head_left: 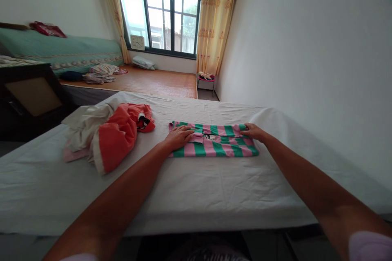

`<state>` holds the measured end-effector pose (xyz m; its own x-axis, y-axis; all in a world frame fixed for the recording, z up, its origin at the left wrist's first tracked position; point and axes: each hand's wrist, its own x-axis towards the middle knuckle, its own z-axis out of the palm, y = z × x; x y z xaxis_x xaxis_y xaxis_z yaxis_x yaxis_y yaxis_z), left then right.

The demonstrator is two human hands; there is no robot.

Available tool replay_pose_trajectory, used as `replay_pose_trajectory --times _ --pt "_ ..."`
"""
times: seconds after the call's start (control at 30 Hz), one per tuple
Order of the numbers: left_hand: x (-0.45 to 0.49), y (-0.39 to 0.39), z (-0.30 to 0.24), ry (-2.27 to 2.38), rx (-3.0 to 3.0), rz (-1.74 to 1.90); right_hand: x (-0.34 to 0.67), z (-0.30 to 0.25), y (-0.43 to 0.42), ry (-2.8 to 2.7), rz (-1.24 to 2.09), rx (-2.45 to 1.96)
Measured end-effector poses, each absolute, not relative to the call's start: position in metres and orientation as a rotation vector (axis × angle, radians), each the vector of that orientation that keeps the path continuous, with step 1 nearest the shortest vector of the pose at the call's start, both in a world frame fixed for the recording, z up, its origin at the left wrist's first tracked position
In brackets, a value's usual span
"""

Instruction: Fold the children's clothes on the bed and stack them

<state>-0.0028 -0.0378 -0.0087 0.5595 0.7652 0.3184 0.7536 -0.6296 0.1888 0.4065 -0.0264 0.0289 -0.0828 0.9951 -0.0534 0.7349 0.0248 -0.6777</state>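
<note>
A pink-and-green striped garment [217, 147] lies folded flat on the white sheet of the bed [199, 187] in front of me. My left hand [178, 136] rests palm down on its left end, fingers stretched out over the fabric. My right hand [253, 131] lies on its far right corner, fingers flat against the cloth. Both arms reach forward across the bed. A small dark print shows at the garment's middle.
A loose pile of orange and cream clothes [105, 134] lies on the sheet to the left. A white wall runs along the right. Beyond are a wooden platform bed [153, 81] with clothes, a dark cabinet [30, 98], a small red stool [206, 78] and a window.
</note>
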Motion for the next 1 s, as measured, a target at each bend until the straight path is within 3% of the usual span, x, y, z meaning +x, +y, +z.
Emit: replay_pose_trajectory --times 0.13,0.33,0.73,0.87,1.0 --pt "-0.012 -0.035 -0.001 1.369 2.635 0.705 0.401 0.03 -0.038 -1.755 0.765 -1.723" --pt "-0.025 -0.03 0.012 1.495 2.395 0.877 0.368 0.053 -0.045 -1.675 1.154 -1.595" --pt "-0.043 -0.023 0.008 1.261 1.658 1.109 0.169 0.083 -0.029 -1.493 1.612 -1.009" --pt "-0.046 -0.021 0.009 1.351 1.697 1.18 0.167 0.075 -0.027 -1.616 1.448 -1.067" --pt "-0.046 -0.027 0.015 1.344 1.795 1.104 0.183 0.049 -0.032 -1.924 0.932 -1.171"
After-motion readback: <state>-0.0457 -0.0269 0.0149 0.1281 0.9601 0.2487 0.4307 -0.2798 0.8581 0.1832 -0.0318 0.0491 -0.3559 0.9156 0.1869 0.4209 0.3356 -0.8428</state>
